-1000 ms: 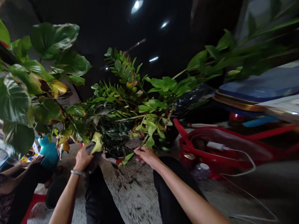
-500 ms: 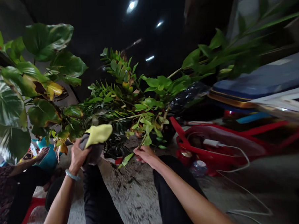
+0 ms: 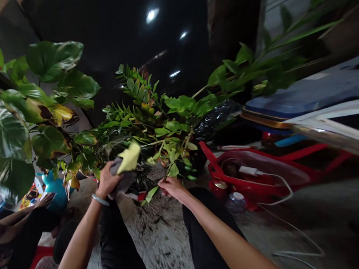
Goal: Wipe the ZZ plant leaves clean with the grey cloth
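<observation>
My left hand (image 3: 107,180) is closed around a grey and yellow cloth (image 3: 129,158), held above my left knee in front of the plants. Between the fingertips of my right hand (image 3: 172,188) is a thin plant stem (image 3: 166,177). A green leaf (image 3: 150,194) hangs just left of those fingers, low over the soil-strewn floor. Small pale-green leaves (image 3: 175,154) stand right above the right hand. Beyond both hands spreads a leafy potted plant (image 3: 134,114); its pot is mostly hidden.
Large-leaved foliage (image 3: 9,122) crowds the left side. Another person's hand (image 3: 45,200) is near a turquoise object (image 3: 55,191) there. On the right are a red basket (image 3: 259,188) with a white cable (image 3: 278,217), a clear plastic bottle (image 3: 236,203) and a blue-lidded box (image 3: 273,108).
My left hand has moved right with the cloth, closer to the right hand, and the cloth has tilted. The right hand still pinches the stem. The view has shifted slightly.
</observation>
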Action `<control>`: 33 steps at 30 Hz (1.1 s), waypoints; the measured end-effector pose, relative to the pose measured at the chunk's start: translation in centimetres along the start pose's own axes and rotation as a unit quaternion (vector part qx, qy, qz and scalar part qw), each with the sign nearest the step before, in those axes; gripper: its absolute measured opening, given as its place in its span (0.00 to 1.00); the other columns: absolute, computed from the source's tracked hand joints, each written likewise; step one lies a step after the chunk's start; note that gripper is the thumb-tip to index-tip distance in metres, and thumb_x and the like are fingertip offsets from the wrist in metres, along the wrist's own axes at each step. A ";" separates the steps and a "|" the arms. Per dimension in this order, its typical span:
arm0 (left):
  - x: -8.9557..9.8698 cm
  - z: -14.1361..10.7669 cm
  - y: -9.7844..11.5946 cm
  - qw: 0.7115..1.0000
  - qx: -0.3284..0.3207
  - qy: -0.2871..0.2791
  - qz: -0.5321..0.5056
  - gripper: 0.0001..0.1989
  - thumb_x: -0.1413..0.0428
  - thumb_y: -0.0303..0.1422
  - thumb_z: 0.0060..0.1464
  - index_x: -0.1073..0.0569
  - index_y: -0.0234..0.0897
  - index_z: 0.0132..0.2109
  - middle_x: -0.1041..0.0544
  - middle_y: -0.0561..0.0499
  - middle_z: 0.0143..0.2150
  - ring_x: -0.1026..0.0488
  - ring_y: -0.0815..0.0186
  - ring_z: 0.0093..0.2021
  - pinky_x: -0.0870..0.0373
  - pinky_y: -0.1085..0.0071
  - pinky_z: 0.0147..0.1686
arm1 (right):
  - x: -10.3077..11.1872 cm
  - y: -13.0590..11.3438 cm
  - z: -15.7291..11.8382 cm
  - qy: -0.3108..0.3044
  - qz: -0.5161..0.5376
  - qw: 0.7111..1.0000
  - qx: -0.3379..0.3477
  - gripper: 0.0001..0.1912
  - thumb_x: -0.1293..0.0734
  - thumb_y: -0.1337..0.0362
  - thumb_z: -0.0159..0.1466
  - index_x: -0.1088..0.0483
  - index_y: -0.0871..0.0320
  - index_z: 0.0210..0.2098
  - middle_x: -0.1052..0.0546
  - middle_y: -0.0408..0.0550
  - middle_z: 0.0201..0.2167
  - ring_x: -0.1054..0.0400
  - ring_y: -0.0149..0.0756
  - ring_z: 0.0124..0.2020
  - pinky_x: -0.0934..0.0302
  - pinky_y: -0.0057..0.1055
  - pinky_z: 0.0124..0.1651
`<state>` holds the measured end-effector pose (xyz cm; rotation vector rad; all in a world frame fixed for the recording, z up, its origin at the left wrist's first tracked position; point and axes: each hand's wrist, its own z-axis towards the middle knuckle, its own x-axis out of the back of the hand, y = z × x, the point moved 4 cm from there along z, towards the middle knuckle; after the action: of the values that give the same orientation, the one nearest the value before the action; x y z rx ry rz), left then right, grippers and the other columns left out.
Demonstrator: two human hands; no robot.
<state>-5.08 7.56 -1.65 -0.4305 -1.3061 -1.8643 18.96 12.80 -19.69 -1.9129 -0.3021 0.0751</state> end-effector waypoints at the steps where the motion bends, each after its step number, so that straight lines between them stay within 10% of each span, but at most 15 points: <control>1: -1.0 -0.9 -0.7 0.998 0.012 -0.056 -0.002 0.22 0.34 0.28 0.37 0.21 0.43 0.44 0.17 0.50 0.40 0.21 0.54 0.42 0.24 0.55 0.47 | 0.1 0.0 0.0 0.001 -0.002 1.000 0.003 0.07 0.30 0.68 0.63 0.29 0.60 0.29 0.25 0.40 0.20 0.31 0.25 0.16 0.48 0.18 0.16; 4: -0.8 -2.0 -0.2 0.995 0.001 -0.088 -0.042 0.22 0.36 0.28 0.37 0.21 0.43 0.45 0.17 0.51 0.41 0.21 0.54 0.43 0.23 0.57 0.47 | 0.7 0.1 0.1 0.001 -0.011 1.000 0.008 0.06 0.30 0.69 0.62 0.29 0.61 0.28 0.25 0.41 0.20 0.31 0.26 0.16 0.48 0.19 0.16; 11: 3.7 1.8 4.2 0.982 -0.060 0.170 -0.055 0.29 0.33 0.38 0.41 0.24 0.37 0.52 0.19 0.49 0.46 0.22 0.56 0.46 0.25 0.60 0.50 | 1.1 0.2 0.1 -0.007 -0.038 0.999 0.010 0.03 0.30 0.69 0.62 0.28 0.61 0.31 0.24 0.41 0.23 0.30 0.25 0.18 0.46 0.18 0.17; 19: -2.2 -2.7 0.0 0.994 -0.008 -0.108 -0.025 0.21 0.36 0.26 0.38 0.20 0.39 0.45 0.16 0.46 0.41 0.20 0.51 0.42 0.23 0.52 0.47 | 1.0 0.0 -0.4 -0.006 -0.068 0.998 0.014 0.06 0.30 0.67 0.62 0.28 0.60 0.28 0.24 0.41 0.21 0.31 0.26 0.17 0.47 0.19 0.19; 27: 4.1 1.1 2.7 0.977 -0.012 0.204 -0.056 0.30 0.33 0.40 0.40 0.24 0.36 0.52 0.19 0.48 0.45 0.23 0.57 0.45 0.25 0.61 0.48 | 1.8 0.3 -0.4 -0.022 -0.106 0.994 0.027 0.08 0.31 0.67 0.63 0.29 0.59 0.27 0.23 0.43 0.24 0.29 0.27 0.21 0.45 0.19 0.21; 33: -2.1 -0.6 -1.5 0.997 0.054 0.031 -0.036 0.27 0.34 0.32 0.36 0.22 0.35 0.48 0.18 0.48 0.42 0.22 0.55 0.43 0.25 0.58 0.49 | 0.4 0.7 -1.4 -0.130 -0.171 0.976 0.029 0.16 0.31 0.61 0.64 0.29 0.59 0.21 0.24 0.43 0.18 0.33 0.27 0.15 0.43 0.23 0.21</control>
<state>-4.82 8.05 -4.21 -0.2705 -1.3883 -1.8413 19.70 11.37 -19.78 -1.7686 -0.7928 0.1024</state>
